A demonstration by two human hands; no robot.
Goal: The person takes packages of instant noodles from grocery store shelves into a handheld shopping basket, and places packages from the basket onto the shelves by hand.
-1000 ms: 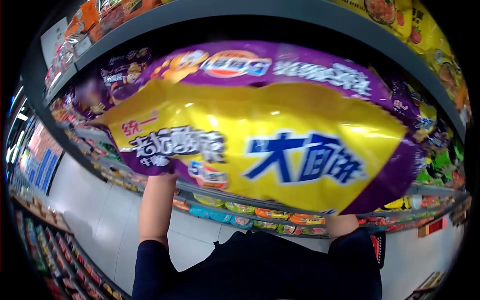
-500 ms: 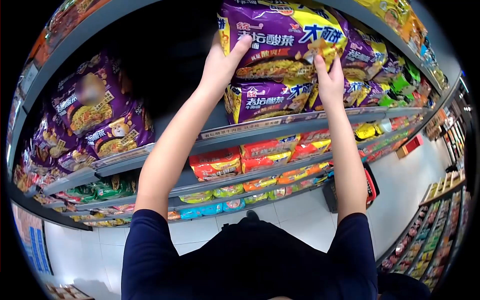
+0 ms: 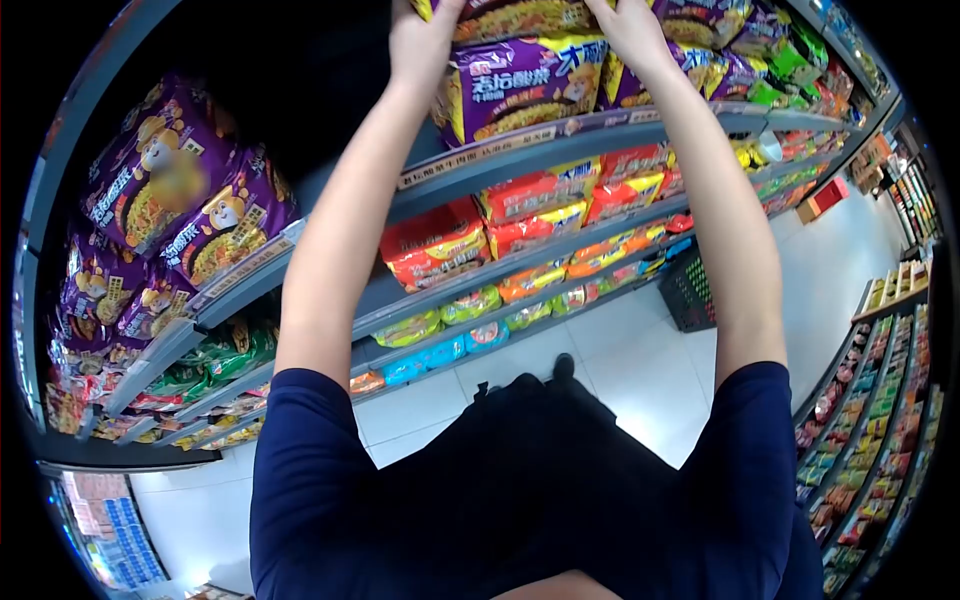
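Note:
At the top edge of the head view, a purple noodle pack (image 3: pixel 520 18) is partly cut off by the frame. My left hand (image 3: pixel 422 42) is closed round its left end, and my right hand (image 3: pixel 632 32) grips its right end. The held pack rests on or just above another purple and yellow noodle pack (image 3: pixel 520 88), which sits on the shelf (image 3: pixel 500 150). More purple packs (image 3: pixel 705 22) stand to the right of my right hand. The fingertips of both hands are partly out of the frame.
Purple packs (image 3: pixel 165 175) are piled on the shelf at the left. Red noodle packs (image 3: pixel 435 243) and green and blue packs (image 3: pixel 435 355) fill lower shelves. A dark basket (image 3: pixel 688 292) stands on the floor at the right. Another shelf rack (image 3: pixel 865 430) runs along the far right.
The view has swung, and the yellow-backed pack that was close and large a second ago now lies against the shelf stack, purple face forward. Both hands sit higher in view, still on the pack.

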